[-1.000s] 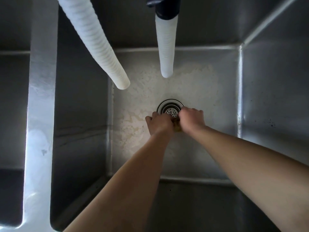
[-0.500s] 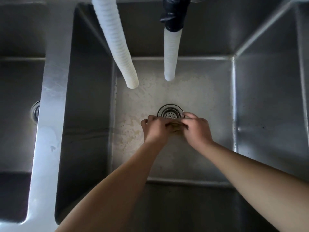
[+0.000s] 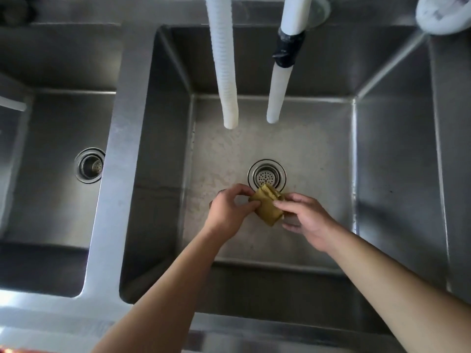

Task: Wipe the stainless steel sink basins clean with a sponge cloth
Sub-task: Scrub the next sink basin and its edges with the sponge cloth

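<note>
A crumpled olive-yellow sponge cloth (image 3: 267,206) hangs between my two hands, just in front of the round drain strainer (image 3: 266,176) of the large steel basin (image 3: 318,154). My left hand (image 3: 230,208) pinches the cloth's left edge with thumb and fingers. My right hand (image 3: 304,219) pinches its right side, fingers curled under it. The basin floor shows pale streaky residue around the drain. A second basin (image 3: 51,128) lies to the left.
Two white hoses (image 3: 224,72) (image 3: 280,82) hang down over the back of the large basin, the right one wrapped with black tape. A steel divider (image 3: 112,159) separates the basins. A white container (image 3: 443,14) stands at the back right corner.
My hands have drawn slightly apart and lifted, so the cloth now shows between them. The view has pulled back, showing the left basin's drain.
</note>
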`<state>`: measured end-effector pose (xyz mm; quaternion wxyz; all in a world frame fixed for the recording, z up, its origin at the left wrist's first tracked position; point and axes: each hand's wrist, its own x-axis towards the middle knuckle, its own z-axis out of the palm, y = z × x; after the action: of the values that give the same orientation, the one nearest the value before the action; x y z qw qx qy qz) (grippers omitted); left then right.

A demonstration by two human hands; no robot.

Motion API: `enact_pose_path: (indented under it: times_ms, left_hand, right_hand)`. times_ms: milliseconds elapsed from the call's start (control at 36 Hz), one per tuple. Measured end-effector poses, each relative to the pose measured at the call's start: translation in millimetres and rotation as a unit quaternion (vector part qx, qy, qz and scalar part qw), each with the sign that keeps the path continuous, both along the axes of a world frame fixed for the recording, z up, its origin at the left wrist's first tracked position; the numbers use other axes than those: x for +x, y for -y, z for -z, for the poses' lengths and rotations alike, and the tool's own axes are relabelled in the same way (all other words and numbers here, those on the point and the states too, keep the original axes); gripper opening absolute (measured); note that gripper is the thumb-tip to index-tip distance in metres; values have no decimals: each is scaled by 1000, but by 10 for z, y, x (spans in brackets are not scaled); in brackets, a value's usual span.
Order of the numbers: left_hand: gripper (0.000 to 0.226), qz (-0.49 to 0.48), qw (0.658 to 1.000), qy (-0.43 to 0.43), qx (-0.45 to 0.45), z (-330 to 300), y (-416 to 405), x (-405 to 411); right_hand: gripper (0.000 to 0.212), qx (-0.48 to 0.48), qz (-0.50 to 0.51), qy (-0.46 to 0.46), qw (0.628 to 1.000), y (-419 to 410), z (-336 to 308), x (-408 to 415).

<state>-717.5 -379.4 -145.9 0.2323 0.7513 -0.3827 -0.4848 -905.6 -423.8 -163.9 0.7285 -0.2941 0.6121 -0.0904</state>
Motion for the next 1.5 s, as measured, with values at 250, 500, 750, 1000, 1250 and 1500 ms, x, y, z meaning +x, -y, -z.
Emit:
enact_pose_path:
  times_ms: [250, 500, 750, 1000, 1250, 1500]
  left_hand:
    - [17, 61, 989, 114, -65, -411, -114, 63]
    - [17, -153, 958, -242, -34, -739, -231, 122]
    - [26, -142, 987, -71, 16, -680, -149, 369]
    - [48, 89, 878, 432, -185, -990, 236, 1453]
    - [70, 139, 865, 453, -164, -531, 342, 1808]
    - [65, 99, 881, 413, -208, -500, 374, 1836]
  right_hand:
    - [60, -136, -108, -25, 984, -88, -176, -68]
    - [44, -87, -98, 188, 973, -76, -457, 176]
    - [25, -17, -22, 158, 987, -37, -258, 637]
    - [27, -217, -99, -170, 956, 593, 325, 1038]
    - [42, -470, -85, -266, 837, 1619, 792, 1755]
    - [40, -457, -229, -293, 808, 1782, 1296, 2917]
